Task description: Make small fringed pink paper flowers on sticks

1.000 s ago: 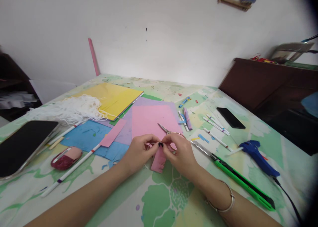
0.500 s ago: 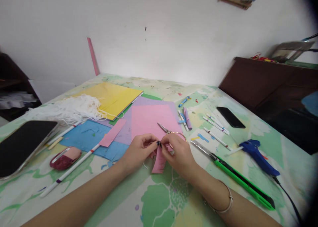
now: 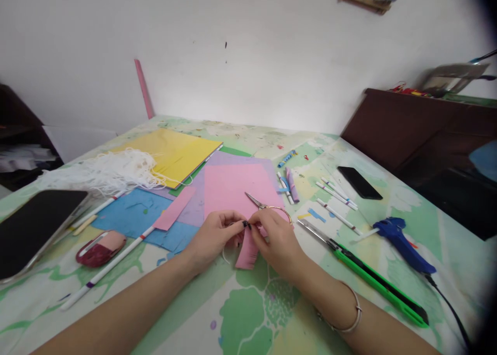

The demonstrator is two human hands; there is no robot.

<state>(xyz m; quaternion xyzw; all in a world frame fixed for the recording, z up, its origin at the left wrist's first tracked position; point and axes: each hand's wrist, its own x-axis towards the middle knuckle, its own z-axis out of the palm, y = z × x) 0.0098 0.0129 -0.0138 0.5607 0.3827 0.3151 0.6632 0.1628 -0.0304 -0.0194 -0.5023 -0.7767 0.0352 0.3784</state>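
My left hand and my right hand meet at the fingertips, both pinching the top of a pink paper strip with fine cuts along its edge. The strip hangs down over the tablecloth. A loop of white string shows beside my left fingers. Just behind my hands lies a pink sheet on a purple one. Scissors rest on the pink sheet, their gold handle partly behind my right hand.
White yarn and a yellow sheet lie at the left, near a phone. On the right are a green cutter, a blue glue gun, white sticks and a second phone. A striped stick lies left of my hands.
Both hands stay together at the strip, with only slight finger movement. The whole view has shifted very slightly.
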